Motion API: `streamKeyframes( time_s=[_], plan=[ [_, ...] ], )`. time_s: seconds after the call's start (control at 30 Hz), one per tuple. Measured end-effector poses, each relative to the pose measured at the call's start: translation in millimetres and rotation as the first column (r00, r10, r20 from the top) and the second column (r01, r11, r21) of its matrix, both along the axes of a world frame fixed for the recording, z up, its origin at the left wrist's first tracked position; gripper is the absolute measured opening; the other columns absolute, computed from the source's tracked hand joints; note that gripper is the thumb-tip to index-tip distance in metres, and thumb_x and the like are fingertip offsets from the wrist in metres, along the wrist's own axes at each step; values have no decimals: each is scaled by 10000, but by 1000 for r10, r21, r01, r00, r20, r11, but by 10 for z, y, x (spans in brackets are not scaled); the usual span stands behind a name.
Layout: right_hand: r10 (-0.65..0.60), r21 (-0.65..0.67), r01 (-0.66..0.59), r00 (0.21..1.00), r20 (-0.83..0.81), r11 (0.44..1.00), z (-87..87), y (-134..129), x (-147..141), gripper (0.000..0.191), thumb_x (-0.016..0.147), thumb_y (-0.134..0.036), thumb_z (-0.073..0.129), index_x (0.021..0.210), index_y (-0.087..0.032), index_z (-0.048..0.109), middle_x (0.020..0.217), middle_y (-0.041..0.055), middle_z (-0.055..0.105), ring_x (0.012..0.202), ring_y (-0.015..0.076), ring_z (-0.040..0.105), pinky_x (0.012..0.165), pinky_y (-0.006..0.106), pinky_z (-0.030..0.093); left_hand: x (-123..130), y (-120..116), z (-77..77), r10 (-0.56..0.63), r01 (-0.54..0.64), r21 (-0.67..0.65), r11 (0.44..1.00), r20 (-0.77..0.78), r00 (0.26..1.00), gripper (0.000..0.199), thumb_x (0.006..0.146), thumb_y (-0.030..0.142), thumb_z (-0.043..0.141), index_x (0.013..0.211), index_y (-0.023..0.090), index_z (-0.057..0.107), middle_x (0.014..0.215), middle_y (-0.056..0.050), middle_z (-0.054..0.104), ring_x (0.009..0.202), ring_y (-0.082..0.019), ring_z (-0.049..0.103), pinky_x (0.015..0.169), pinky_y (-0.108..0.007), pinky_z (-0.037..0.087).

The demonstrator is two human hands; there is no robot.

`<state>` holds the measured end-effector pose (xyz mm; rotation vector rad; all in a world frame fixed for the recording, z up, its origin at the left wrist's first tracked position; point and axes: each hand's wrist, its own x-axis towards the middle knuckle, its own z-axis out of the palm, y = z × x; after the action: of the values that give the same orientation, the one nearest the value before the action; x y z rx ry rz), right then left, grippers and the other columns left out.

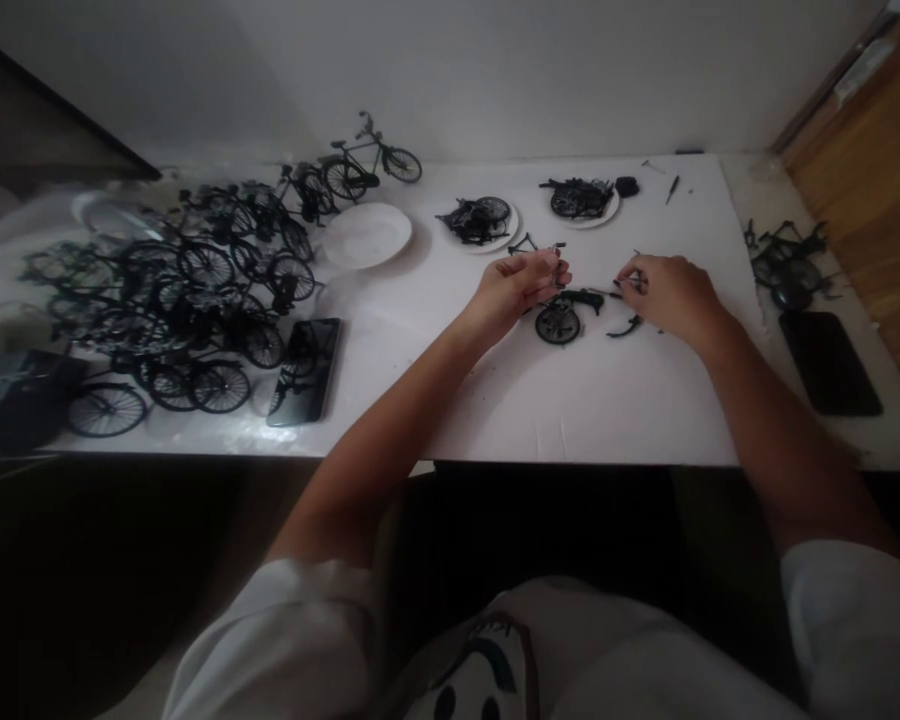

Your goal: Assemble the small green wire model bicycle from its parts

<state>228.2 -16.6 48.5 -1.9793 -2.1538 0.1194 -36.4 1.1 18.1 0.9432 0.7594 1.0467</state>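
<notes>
Between my left fingers (pixel 546 262), a small part (pixel 560 246), pinched; my right hand (pixel 671 290) is pinching something (too tiny to name)!

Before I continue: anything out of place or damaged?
Oddly, creases mark the white board near its front edge; the rest looks flat. Nothing looks spilled; the wheel by the left hand is too blurred to judge.

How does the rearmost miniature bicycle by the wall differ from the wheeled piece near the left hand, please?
The miniature bicycle shows two wheels; the wheeled piece shows just one. The bicycle has a handlebar; none is plain on the piece. The bicycle stands by the wall; the piece is close to the left hand. Both look dark.
</notes>
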Motion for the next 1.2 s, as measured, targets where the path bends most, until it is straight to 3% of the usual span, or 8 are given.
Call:
streamKeyframes(
  time_s=[0.17,0.3,0.53,0.77,0.9,1.0,1.2],
  plan=[
    [96,-50,-100,993,-67,994,31,-3,-25,261,945,-336,742,1166,-270,864,932,72,822,821,262,705,776,375,483,0,-8,18,0,0,-15,1000,27,1000,383,841,427,983,1076,173,818,1162,-78,836,1137,-192,819,1031,-282,619],
    [184,-38,-186,981,-55,982,9,-7,-35,223,941,-334,764,1126,-289,879,904,64,821,830,264,709,794,375,472,5,-28,43,2,-1,-14,1000,20,1000,373,841,415,981,1078,179,816,1167,-78,835,1149,-199,819,1035,-287,627],
    [158,1,-158,987,-24,987,-83,45,53,259,951,-414,777,1157,-295,880,931,83,835,867,297,708,780,394,474,8,-36,46,6,-7,-14,1000,-23,1000,376,847,455,969,1081,202,819,1155,-70,838,1171,-198,817,1025,-281,632],
    [158,-42,-161,984,-78,986,6,8,-9,311,950,-354,757,1224,-261,870,936,86,821,836,270,706,776,376,469,15,-45,58,15,-15,-4,1000,-28,1000,394,833,458,979,1080,193,822,1201,-90,843,1186,-213,810,984,-267,638],
    [202,-44,-214,959,-201,976,50,-69,-110,382,983,-504,749,1209,-222,872,810,70,760,733,229,661,732,359,465,21,-32,64,92,-92,-2,996,-14,996,367,849,428,973,1079,189,815,1156,-81,849,1190,-211,811,1027,-287,639],
    [228,-79,-253,944,-237,964,41,-111,-176,517,907,-640,819,1201,-218,874,782,70,747,712,227,650,687,351,458,16,-11,66,175,-175,-9,985,-33,984,339,867,428,957,1077,205,813,1127,-65,854,1217,-207,804,1058,-296,636],
    [228,-85,-258,937,-263,962,-21,-111,-229,539,899,-681,822,1189,-229,871,848,101,784,781,257,699,698,359,483,13,0,54,182,-182,-9,983,-24,983,350,857,444,964,1076,216,813,1103,-62,856,1228,-215,804,1085,-318,635]
  ],
)
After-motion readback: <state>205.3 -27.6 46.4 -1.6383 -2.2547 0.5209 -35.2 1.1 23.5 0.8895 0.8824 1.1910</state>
